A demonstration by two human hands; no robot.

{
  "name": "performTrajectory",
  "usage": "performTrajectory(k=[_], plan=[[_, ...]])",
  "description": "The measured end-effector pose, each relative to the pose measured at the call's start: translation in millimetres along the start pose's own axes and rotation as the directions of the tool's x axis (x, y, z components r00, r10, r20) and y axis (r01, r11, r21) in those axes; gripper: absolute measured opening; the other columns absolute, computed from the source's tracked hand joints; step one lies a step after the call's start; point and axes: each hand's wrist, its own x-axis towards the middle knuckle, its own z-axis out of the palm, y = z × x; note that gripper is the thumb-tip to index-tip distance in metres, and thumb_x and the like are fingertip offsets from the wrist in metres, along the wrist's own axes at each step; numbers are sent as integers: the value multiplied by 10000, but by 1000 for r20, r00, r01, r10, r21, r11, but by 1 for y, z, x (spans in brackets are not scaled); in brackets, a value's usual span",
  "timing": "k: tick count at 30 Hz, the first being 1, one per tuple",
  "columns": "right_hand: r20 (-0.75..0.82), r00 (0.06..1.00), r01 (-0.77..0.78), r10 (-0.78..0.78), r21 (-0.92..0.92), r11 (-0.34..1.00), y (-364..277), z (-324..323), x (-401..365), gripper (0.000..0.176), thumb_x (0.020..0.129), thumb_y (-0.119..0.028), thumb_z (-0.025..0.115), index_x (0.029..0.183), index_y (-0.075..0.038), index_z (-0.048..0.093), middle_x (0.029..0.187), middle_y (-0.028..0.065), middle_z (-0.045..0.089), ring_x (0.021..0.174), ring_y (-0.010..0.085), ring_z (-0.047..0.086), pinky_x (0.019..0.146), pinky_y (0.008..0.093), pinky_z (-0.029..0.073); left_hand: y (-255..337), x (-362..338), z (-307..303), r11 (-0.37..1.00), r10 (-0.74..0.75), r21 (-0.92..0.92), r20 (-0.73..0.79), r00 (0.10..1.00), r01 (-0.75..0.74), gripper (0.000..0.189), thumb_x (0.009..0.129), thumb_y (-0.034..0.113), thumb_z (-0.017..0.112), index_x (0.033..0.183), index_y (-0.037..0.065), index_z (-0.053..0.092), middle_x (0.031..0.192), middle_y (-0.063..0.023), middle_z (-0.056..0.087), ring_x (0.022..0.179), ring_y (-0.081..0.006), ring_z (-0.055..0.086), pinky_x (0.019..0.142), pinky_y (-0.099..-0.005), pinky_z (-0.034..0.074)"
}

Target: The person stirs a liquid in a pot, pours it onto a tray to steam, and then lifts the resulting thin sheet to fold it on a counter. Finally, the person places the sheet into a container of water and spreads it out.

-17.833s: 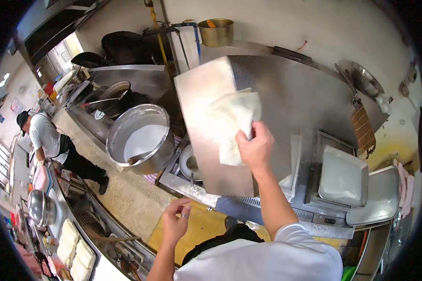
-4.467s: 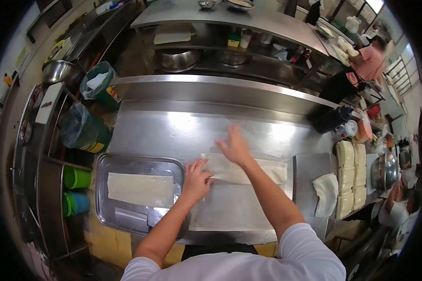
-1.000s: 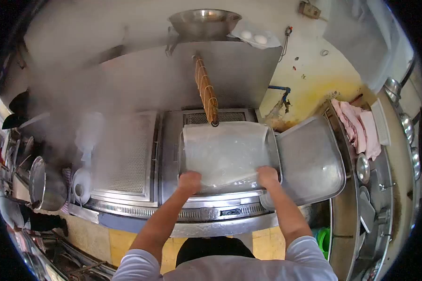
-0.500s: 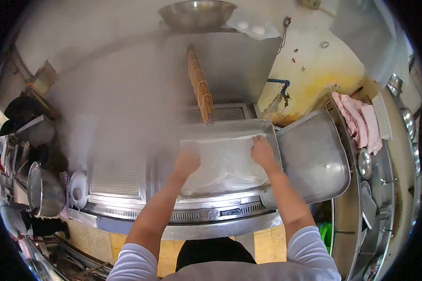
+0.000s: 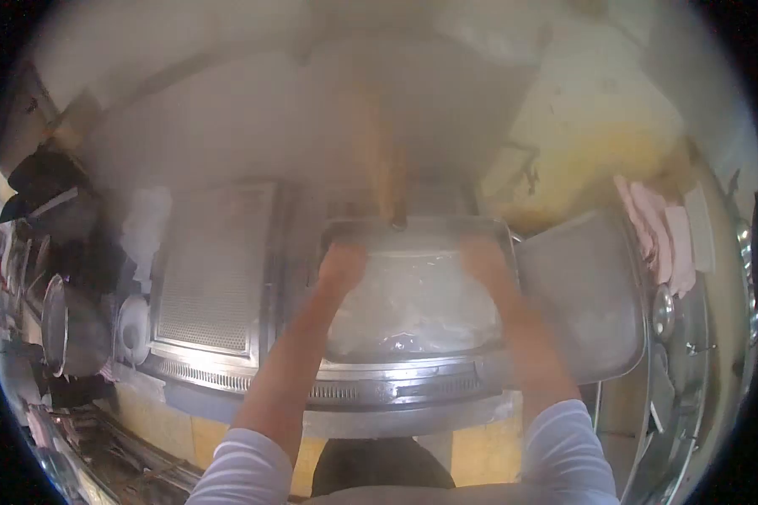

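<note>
A thin, wet white sheet [image 5: 413, 303] lies in a shallow metal tray [image 5: 514, 252], its near part wrinkled and glossy. My left hand [image 5: 344, 261] is at the sheet's far left corner, close to the tray's left wall. At the far right corner is my right hand [image 5: 483, 255], level with the left. Both hands seem closed on the sheet's far edge, which runs straight between them. Steam blurs my fingertips. Just beyond the tray hangs a brown stick-like bundle [image 5: 387, 181], hazy in the steam.
Left of the tray is a perforated metal plate [image 5: 206, 295] on the steel counter. Another metal tray [image 5: 589, 286] overlaps the right side. Slabs of pink meat [image 5: 659, 231] lie farther right. A white bowl [image 5: 132, 328] and a pot [image 5: 76, 328] stand left.
Steam has spread over the back wall and my hands, and thinned above the perforated plate. My left hand has moved away from me to the sheet's far edge. The view has shifted slightly.
</note>
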Motion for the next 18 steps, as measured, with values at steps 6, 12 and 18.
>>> performTrajectory(k=[6,12,18], plan=[[-171,985,-37,23,-80,996,23,-70,-64,258,902,-116,579,1092,-68,749,1119,168,716,1147,337,640,1023,501,444,-9,-62,-58,997,10,-70,-352,936,-36,124,935,193,644,988,116,726,1029,-113,690,1017,-323,662,879,-489,500],[-478,869,66,126,363,929,20,-172,-140,196,922,-103,611,1028,-14,750,1000,187,727,1032,375,668,907,463,508,-15,-129,-137,969,-170,-240,-519,838,48,184,892,87,637,1017,126,767,1087,-142,706,981,-322,682,856,-464,544],[-535,796,281,283,741,610,27,-269,-180,187,972,-139,640,970,37,702,834,96,691,773,198,637,710,355,501,-12,-179,-228,741,-453,-664,-605,655,-101,172,896,36,674,1054,48,742,949,-187,733,856,-332,705,760,-399,551]])
